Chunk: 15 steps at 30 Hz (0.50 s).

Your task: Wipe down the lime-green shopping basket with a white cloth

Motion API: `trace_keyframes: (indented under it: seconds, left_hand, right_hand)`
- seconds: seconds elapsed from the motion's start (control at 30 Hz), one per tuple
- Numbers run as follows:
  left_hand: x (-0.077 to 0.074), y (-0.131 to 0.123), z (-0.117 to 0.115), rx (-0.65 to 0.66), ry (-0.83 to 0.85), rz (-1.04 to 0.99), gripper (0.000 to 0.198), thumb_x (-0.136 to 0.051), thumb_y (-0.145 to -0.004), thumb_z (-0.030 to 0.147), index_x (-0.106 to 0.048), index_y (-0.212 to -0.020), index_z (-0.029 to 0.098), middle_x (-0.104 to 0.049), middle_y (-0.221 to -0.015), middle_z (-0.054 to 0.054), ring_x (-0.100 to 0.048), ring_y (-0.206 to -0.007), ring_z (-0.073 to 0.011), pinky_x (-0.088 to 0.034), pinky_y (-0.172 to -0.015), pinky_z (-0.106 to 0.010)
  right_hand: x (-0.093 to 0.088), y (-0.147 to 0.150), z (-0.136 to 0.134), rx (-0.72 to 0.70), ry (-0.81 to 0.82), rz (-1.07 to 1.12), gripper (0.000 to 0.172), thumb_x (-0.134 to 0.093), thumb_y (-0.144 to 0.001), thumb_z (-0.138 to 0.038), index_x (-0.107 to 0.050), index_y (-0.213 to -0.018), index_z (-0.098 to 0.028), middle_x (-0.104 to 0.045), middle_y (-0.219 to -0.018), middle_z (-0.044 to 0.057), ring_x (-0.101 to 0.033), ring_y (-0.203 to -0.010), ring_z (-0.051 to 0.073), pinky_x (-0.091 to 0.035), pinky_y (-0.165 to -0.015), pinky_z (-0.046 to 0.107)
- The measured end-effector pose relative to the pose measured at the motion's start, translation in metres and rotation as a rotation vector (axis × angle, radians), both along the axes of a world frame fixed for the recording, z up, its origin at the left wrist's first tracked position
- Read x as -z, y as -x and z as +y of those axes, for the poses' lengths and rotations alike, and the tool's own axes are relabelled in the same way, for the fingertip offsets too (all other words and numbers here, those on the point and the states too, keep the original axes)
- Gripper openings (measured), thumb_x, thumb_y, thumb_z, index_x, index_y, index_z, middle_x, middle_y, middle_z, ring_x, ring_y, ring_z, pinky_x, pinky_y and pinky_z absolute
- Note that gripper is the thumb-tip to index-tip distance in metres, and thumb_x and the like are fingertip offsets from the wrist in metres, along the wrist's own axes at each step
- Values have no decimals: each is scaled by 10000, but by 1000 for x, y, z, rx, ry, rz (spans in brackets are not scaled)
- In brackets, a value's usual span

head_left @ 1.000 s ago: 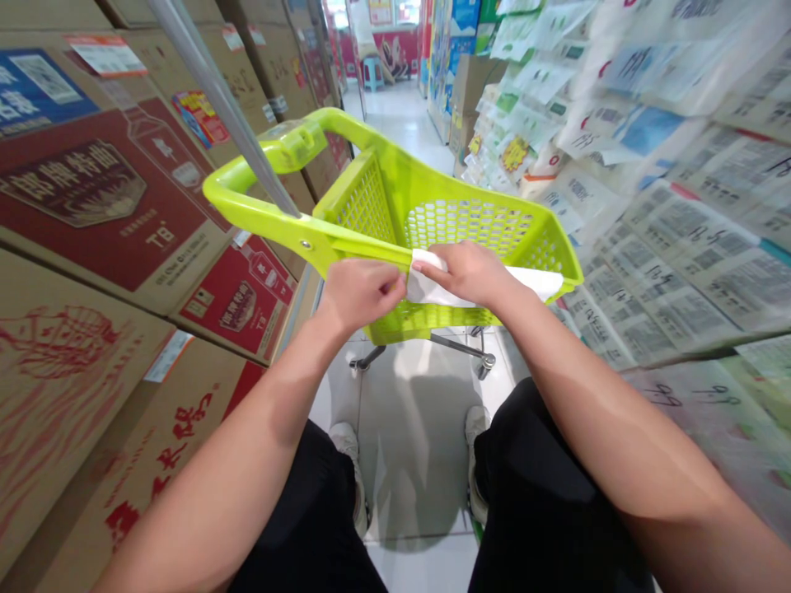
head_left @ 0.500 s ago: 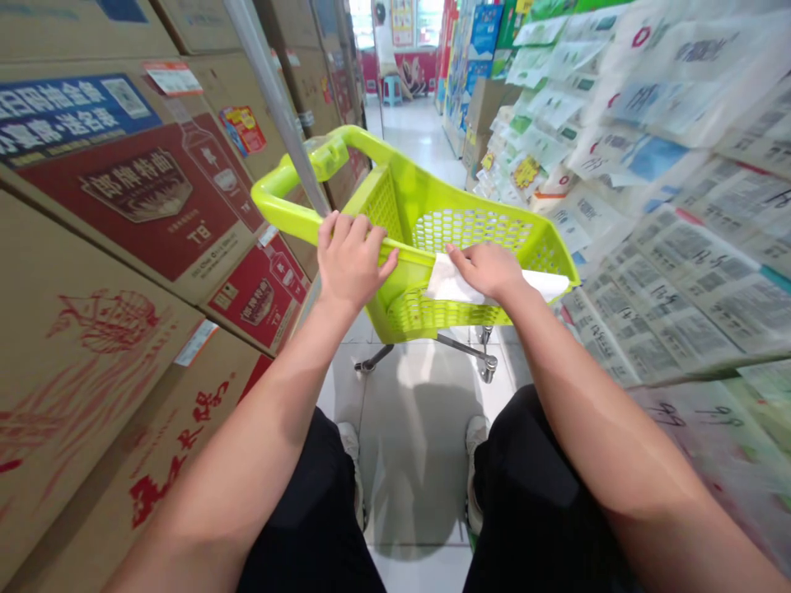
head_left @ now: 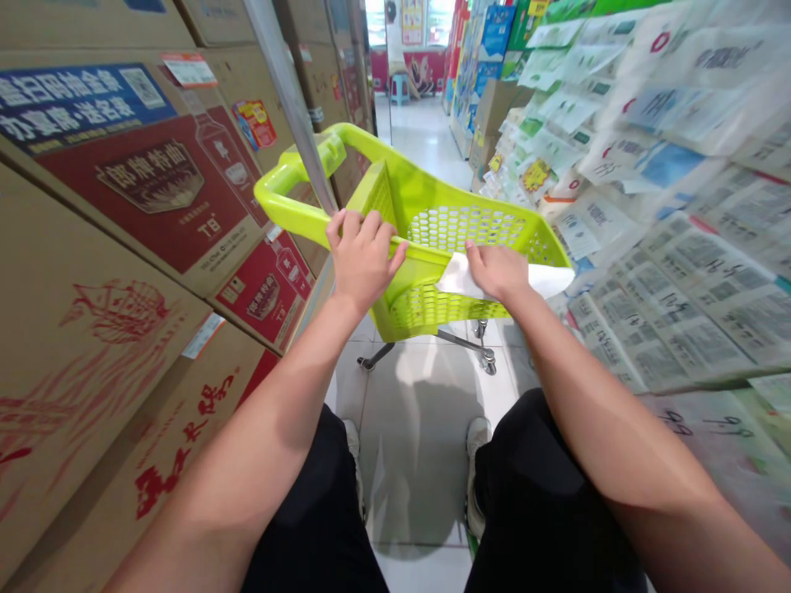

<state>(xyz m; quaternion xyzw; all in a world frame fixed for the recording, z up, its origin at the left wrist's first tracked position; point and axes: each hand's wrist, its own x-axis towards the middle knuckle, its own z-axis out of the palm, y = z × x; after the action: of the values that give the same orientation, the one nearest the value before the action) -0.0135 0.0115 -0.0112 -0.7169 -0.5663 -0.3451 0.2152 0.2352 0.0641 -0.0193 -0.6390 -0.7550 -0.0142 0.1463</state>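
— What do you have at the bottom of the frame?

— My own legs in black trousers (head_left: 544, 511) and my shoes (head_left: 477, 436) on the pale floor tiles (head_left: 420, 387). Both forearms run up from the lower corners toward the middle.

— And the hands?

— My left hand (head_left: 363, 262) lies over the near rim of the lime-green cart (head_left: 432, 210), fingers curled down over the edge in a loose grip, thumb out to the side. My right hand (head_left: 499, 270) sits just right of centre, palm down, fingers together and nearly flat, pressing a white cloth (head_left: 456, 282) onto the same rim. The cloth spreads under the palm and shows again at the right corner.

— How would you handle it from here?

— I judge this to be wiping the rim. I'd keep the left hand firm so the wheeled cart cannot roll, and draw the cloth along the edge with even pressure — folded flat, not bunched.

— Farther up?

— A grey pole (head_left: 290, 99) crosses the upper left, in front of the cart's handle. Stacked cardboard boxes (head_left: 124, 206) fill the left side, packets of goods (head_left: 667, 165) the right, and the aisle runs on to a blue stool (head_left: 400, 87) at top centre.
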Motion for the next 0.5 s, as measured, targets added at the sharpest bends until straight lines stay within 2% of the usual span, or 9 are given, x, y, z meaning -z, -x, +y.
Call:
trace_keyframes:
  seconds: [0.07, 0.17, 0.2, 0.27, 0.33, 0.4, 0.5]
  left_hand:
    - [0, 4, 1, 0, 19, 4, 365, -491, -1066, 540, -693, -1158, 250, -731, -1213, -106, -556, -1338, -370, -249, -1253, -610]
    - [-1, 8, 1, -7, 43, 16, 399, -491, -1063, 577, -692, -1168, 248, -726, -1234, -107, -548, -1353, -366, -238, -1265, -595]
    - [-1, 9, 0, -12, 46, 19, 402, -488, -1064, 579, -694, -1164, 248, -725, -1232, -107, -551, -1350, -361, -236, -1270, -590]
    - [-2, 11, -1, -27, 58, 21, 395, -476, -1072, 565, -700, -1148, 249, -726, -1225, -109, -560, -1340, -353, -235, -1279, -584]
    - [-2, 14, -2, -41, 73, 23, 380, -468, -1076, 538, -709, -1141, 251, -725, -1224, -115, -566, -1337, -354, -236, -1285, -583]
    - [-3, 18, -2, -42, 78, 32, 362, -470, -1073, 509, -714, -1154, 254, -721, -1234, -120, -566, -1338, -360, -239, -1286, -589]
    - [-4, 24, -2, -7, 70, 60, 333, -491, -1050, 442, -707, -1235, 271, -714, -1256, -112, -565, -1341, -364, -241, -1281, -596]
  right_hand:
    - [1, 34, -14, -131, -67, 84, 733, -146, -1139, -485, -800, -1191, -159, -796, -1203, 204, -698, -1175, 348, -447, -957, 429]
    - [1, 74, -31, -306, -175, 241, 642, -122, -1157, -424, -665, -1437, -228, -720, -1434, 127, -624, -1306, 287, -392, -1065, 413]
    - [1, 80, -34, -338, -188, 264, 631, -121, -1159, -423, -638, -1470, -238, -703, -1464, 118, -615, -1317, 277, -387, -1070, 406]
    - [-1, 80, -33, -359, -171, 233, 640, -132, -1158, -427, -683, -1405, -213, -740, -1393, 137, -643, -1268, 287, -397, -1040, 401]
    - [-3, 64, -25, -305, -126, 123, 669, -167, -1150, -450, -773, -1221, -176, -799, -1214, 176, -690, -1172, 319, -403, -1017, 419]
    - [-4, 42, -15, -167, -90, 15, 706, -210, -1136, -496, -822, -1071, -150, -814, -1069, 214, -724, -1102, 351, -405, -1021, 453]
    - [-2, 15, -1, 60, -59, -32, 761, -246, -1111, -564, -851, -1022, -110, -808, -1036, 263, -753, -1046, 382, -452, -936, 456]
